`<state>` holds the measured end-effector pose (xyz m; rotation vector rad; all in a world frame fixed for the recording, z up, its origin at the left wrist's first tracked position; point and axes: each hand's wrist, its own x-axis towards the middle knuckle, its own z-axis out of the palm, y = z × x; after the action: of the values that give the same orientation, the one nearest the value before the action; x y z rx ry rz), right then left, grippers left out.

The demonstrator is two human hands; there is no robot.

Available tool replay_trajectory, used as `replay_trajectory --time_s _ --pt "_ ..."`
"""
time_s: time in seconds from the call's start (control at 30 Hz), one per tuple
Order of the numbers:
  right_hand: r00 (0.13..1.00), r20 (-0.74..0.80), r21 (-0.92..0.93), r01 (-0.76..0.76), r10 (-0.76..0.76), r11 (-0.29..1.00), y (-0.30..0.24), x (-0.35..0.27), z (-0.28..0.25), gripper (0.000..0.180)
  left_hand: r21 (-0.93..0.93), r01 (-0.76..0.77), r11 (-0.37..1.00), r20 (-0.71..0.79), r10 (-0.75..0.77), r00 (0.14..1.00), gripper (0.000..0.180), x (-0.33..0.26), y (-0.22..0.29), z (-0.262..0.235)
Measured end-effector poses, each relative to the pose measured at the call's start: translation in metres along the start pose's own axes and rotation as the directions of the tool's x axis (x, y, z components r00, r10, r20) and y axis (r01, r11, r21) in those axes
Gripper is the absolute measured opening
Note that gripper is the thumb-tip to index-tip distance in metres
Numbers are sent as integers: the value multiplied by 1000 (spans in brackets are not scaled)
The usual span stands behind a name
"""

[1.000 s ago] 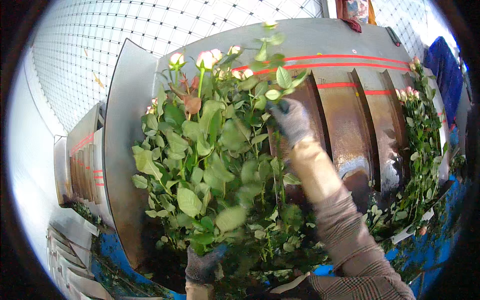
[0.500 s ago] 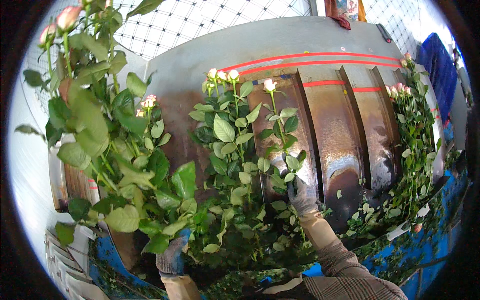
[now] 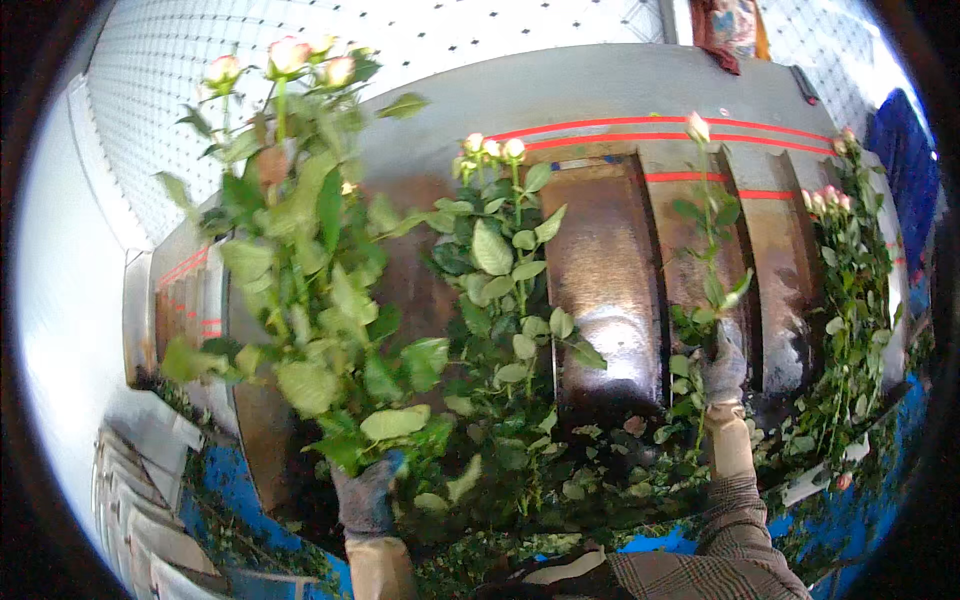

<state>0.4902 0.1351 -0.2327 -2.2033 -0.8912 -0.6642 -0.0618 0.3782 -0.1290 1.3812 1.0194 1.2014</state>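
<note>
The left hand (image 3: 365,497), in a grey work glove, is clamped around the stems of a tall bunch of pale pink roses with broad green leaves (image 3: 300,250), holding it upright at the left of the view; the buds (image 3: 285,55) stand high above the hand and the foliage hides most of the fingers. The right hand (image 3: 722,368), also in a grey glove, is closed around the stem of a single long-stemmed pale rose (image 3: 703,210), which stands upright against the slanted grey metal sorting bench with red stripes (image 3: 620,110). That single rose lies over one of the bench's dark, shiny brown dividers (image 3: 600,290), its bud (image 3: 697,126) reaching up to the red stripes.

Between the two hands, a second cluster of pale roses with green leaves (image 3: 500,290) leans against the bench, well apart from the bunch in the left hand. At the far right, more pink-budded roses (image 3: 850,270) rest along the bench edge, beside a dark blue cloth (image 3: 905,170). Loose leaves and cut stems (image 3: 560,470) lie piled at the foot of the bench, above a blue surface (image 3: 240,490). A plaid sleeve (image 3: 740,540) covers the right forearm.
</note>
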Motion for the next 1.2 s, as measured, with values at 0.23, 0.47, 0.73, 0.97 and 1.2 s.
replay_trajectory --time_s 0.23,0.47,0.73,0.97,1.2 --pt "977 126 169 -193 172 967 -120 -34 -65 88 30 -112 993 346 95 933 40 -18 13 63" --pt "989 8 984 18 -149 177 -273 45 -9 63 144 -183 972 543 77 836 53 -37 1 122" --pt "999 -8 731 -23 42 682 -219 111 18 56 -90 -200 976 256 217 942 40 -40 -3 20" --pt "996 63 421 28 -60 907 -155 -22 63 58 243 -199 949 -379 282 881 54 -23 50 -11" --pt "962 250 489 -220 106 844 -142 -34 83 54 207 -141 968 -193 181 964 49 -8 28 -48"
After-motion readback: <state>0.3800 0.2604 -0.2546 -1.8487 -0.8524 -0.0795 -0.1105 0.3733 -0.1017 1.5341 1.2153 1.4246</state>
